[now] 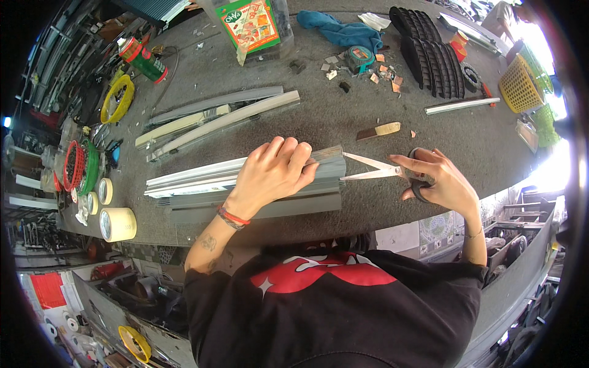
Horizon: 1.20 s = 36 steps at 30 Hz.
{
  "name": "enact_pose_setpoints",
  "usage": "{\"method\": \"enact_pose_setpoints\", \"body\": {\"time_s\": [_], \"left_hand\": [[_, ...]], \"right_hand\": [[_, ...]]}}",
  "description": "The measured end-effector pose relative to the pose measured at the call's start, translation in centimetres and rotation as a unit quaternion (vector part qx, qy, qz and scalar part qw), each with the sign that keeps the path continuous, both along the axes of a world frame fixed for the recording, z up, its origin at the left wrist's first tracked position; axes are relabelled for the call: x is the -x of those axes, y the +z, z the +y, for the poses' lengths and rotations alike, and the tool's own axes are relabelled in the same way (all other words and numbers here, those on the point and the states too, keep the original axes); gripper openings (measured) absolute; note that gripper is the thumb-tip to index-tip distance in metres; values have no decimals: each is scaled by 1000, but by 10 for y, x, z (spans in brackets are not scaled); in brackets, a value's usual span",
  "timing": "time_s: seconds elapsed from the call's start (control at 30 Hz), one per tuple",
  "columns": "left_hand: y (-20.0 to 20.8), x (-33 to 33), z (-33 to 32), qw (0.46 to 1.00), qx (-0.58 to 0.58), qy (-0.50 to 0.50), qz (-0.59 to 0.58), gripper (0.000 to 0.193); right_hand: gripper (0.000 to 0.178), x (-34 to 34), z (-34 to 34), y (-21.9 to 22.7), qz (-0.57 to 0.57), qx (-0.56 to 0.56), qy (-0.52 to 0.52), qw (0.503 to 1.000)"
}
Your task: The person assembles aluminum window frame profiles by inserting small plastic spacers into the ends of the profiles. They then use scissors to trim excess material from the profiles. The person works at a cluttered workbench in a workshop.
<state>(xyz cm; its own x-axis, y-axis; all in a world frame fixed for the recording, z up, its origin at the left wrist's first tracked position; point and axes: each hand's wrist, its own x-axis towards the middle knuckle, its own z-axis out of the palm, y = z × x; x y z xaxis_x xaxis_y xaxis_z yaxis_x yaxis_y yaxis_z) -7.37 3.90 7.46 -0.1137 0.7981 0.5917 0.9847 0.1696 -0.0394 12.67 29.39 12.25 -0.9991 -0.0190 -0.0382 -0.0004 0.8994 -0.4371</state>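
The left hand [273,172] is curled into a firm fist around a long bundle of ribbed white and grey strips [199,176], pinning it to the table. The right hand [434,175] is partly curled, fingers and thumb through the black loops of a pair of long, slim steel scissors [396,171]. Their straight blades stand parted, tips at the bundle's right end; whether any material lies between them I cannot tell.

Judging by this, the trimming is unfinished: the blades have yet to close here, and the bundle lies long and straight.

Along the bundle's near edge lies a flat, smooth dark-grey strip [288,205]. Beyond it, rigid grey and cream lengths [227,126] rest on the coarse, dark-grey, carpet-like table covering [491,132]. Farther beyond, to its right, are a crumpled blue cloth [334,30], a rounded teal tape measure [359,59] and slatted black plastic grilles [429,58]. Left of the bundle stands a smooth, cream cylindrical tape roll [118,224].
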Motion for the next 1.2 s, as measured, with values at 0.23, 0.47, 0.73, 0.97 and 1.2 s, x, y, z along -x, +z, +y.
{"method": "enact_pose_setpoints", "body": {"time_s": [0.23, 0.47, 0.73, 0.97, 1.2], "left_hand": [[1, -2, -6, 992, 22, -54, -110, 26], [-1, -2, -13, 982, -20, -67, -174, 11], [-13, 0, -18, 990, -3, 4, -142, 6], [-11, -1, -19, 983, 3, 0, -183, 8], [-8, -1, -20, 981, 4, -15, -193, 10]], "right_hand": [[64, 13, -6, 10, 34, -111, 66, 991], [63, 35, -22, 8, 13, -138, 113, 984], [61, 37, -24, 11, -2, -167, 148, 975], [52, 47, -18, 6, 33, -96, 186, 977], [52, 53, -17, 1, 64, -91, 206, 972]]}}
